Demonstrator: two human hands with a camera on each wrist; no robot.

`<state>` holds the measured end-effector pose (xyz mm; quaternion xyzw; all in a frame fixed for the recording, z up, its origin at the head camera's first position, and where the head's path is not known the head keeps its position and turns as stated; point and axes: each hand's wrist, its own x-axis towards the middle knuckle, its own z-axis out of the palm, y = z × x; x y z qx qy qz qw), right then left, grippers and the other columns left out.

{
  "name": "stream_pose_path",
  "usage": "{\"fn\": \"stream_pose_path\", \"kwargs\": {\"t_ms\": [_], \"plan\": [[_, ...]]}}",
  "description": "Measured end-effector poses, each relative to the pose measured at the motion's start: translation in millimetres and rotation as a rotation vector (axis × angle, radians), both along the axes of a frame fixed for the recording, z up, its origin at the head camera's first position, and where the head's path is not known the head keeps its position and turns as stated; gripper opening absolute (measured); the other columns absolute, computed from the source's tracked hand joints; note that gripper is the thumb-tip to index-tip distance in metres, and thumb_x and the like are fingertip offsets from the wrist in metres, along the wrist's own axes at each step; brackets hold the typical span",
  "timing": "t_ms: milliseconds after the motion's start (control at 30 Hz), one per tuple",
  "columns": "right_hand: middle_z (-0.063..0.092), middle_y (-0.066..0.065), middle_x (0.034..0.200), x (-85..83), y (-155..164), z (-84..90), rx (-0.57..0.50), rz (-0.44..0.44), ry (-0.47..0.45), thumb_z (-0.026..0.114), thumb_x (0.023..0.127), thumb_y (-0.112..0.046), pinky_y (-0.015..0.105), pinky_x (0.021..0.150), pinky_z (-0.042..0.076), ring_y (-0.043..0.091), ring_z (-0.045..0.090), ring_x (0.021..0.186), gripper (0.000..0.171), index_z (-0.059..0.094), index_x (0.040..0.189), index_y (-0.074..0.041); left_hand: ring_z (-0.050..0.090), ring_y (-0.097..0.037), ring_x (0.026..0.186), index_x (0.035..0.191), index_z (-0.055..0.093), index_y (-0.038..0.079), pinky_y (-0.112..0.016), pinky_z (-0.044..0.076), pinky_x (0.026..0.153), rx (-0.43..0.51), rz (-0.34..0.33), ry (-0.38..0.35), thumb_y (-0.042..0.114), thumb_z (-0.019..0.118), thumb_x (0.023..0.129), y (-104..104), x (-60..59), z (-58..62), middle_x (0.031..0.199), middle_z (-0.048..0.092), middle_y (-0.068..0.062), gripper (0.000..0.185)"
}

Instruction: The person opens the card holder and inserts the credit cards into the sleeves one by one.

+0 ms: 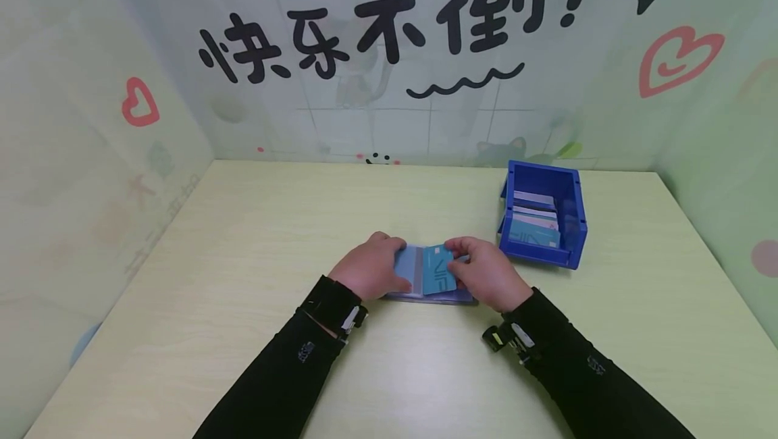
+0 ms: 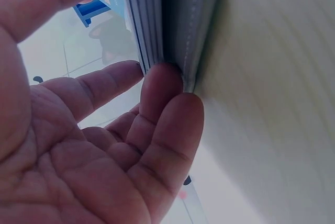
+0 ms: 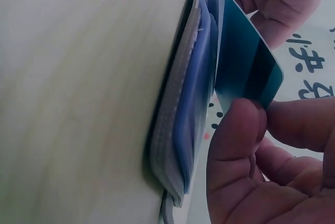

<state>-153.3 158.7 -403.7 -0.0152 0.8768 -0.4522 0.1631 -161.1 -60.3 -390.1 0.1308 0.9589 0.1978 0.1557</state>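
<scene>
A blue card holder [image 1: 408, 269] lies open on the table, its clear sleeves fanned. My left hand [image 1: 402, 265] grips its left side, thumb on the page and fingers [image 2: 162, 85] curled against the sleeve edges [image 2: 144, 20]. My right hand [image 1: 454, 262] pinches a teal card [image 1: 439, 269] over the holder's right half. In the right wrist view the teal card [image 3: 246, 67] stands edge-on against the sleeves [image 3: 196, 109], held between my thumb [image 3: 235, 135] and fingers.
A blue plastic bin [image 1: 574, 213] holding several more cards stands to the right of the holder, just beyond my right hand. The pale wooden table [image 1: 243, 236] is walled in on three sides by printed panels.
</scene>
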Motion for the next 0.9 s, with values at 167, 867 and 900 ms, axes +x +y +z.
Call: {"fn": "stream_pose_path", "kwargs": {"t_ms": [167,867,900], "plan": [[0.063,0.016,0.139,-0.5,1.1,-0.5,0.041,0.024,0.016,0.059,0.105,-0.008,0.03,0.079,0.056,0.025,0.062,0.103,0.042,0.058,0.147,-0.004,0.059,-0.028,0.109,0.155,0.052,0.014,-0.042,0.055,0.095,-0.009,-0.013,0.004,0.037,0.084,0.089,0.1,0.0,-1.1,0.148,0.053,-0.013,0.077],[0.058,0.015,0.152,5.2,-6.1,1.2,0.129,0.101,0.065,0.065,0.102,-0.01,0.049,0.106,0.054,0.029,0.064,0.121,0.05,0.055,0.15,-0.003,0.06,-0.027,0.114,0.155,0.052,0.011,-0.043,0.054,0.103,-0.022,-0.036,0.0,0.041,0.083,0.09,1.7,1.0,0.3,0.152,0.052,-0.015,0.078],[0.058,0.014,0.152,5.5,-6.6,1.5,0.129,0.095,0.061,0.066,0.102,-0.01,0.048,0.105,0.055,0.028,0.065,0.12,0.05,0.054,0.15,-0.003,0.06,-0.027,0.115,0.155,0.052,0.011,-0.043,0.054,0.104,-0.022,-0.036,-0.001,0.041,0.083,0.09,1.8,0.9,0.1,0.152,0.052,-0.015,0.078]]}}
